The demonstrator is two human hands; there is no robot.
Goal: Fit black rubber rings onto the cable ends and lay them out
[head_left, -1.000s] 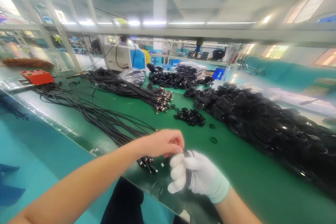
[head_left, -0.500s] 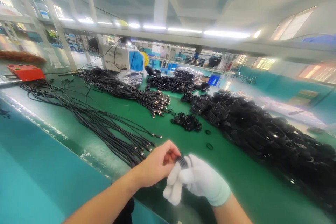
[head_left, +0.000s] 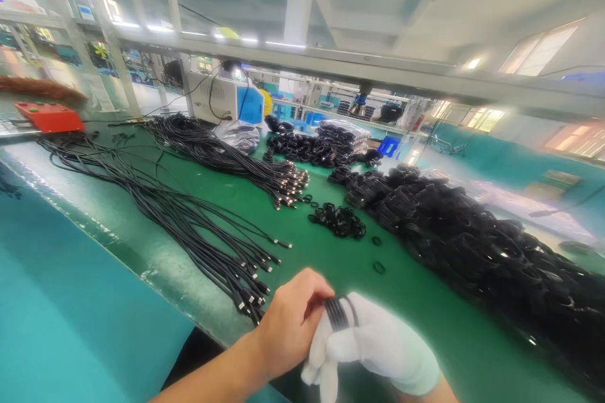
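My left hand [head_left: 293, 321] is bare, its thumb and fingers pinched together at the left edge of a small black cable coil [head_left: 336, 313]. My right hand [head_left: 366, 346], in a white glove, has this coil across its fingers, with the thumb pressed against it. A separate thin black band [head_left: 351, 310] lies round the glove beside the coil. The far side of the coil is hidden by the glove. Left of my hands, the plug ends of loose black cables [head_left: 250, 277] lie on the green tabletop. Black rings [head_left: 338, 220] form a small heap ahead.
A large pile of coiled black cables [head_left: 454, 245] covers the right side. Another cable bundle [head_left: 227, 160] lies farther back. A red control box [head_left: 50, 118] sits at the far left, and a white-and-blue machine [head_left: 224, 99] stands behind. A shelf beam [head_left: 331, 60] crosses overhead.
Both hands have moved slightly down and right in view, still together at the coil. The left hand has turned, and its fingers are closer together. The camera view has shifted a little.
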